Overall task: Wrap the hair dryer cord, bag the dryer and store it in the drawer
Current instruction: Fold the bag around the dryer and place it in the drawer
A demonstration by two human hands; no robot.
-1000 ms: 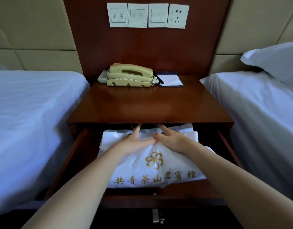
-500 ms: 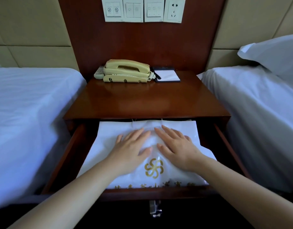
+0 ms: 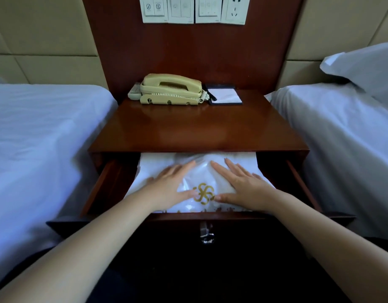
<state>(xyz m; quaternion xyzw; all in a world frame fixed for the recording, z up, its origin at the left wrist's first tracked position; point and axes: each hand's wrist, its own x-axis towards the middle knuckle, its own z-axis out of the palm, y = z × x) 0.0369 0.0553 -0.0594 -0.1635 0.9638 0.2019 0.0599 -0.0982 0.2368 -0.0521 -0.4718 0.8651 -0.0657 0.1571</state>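
Now both of my grips lie flat on the white bag (image 3: 201, 171), which sits inside the open drawer (image 3: 110, 182) at the lower middle of the frame. My left grip (image 3: 173, 184) presses on the bag's left half, fingers straight and spread wide, pointing toward the upper right. My right grip (image 3: 243, 186) mirrors it on the right half, fingers straight and spread, pointing toward the upper left. Neither one curls round anything; the palms simply rest on the material. Both thumbs reach inward along the near side and almost meet at a gold emblem (image 3: 203, 193) printed on the bag. Between my grips the material rises in a rounded, wrinkled bump. The hair dryer itself does not show through the bag, so I cannot tell how it lies. The bag's far end runs under the front edge of the wooden tabletop (image 3: 199, 127), and a metal handle (image 3: 206, 234) hangs on the drawer front just below my wrists. At the back of the tabletop stands a cream telephone (image 3: 171, 89), with a white notepad (image 3: 225, 96) just beside it on the right and a dark pen (image 3: 210, 95) along the pad's left edge. White switch plates (image 3: 193, 8) line the wooden panel at the top. White-sheeted beds fill the left (image 3: 35, 138) and right (image 3: 341, 138) of the frame, with a pillow (image 3: 363, 64) at the upper right.
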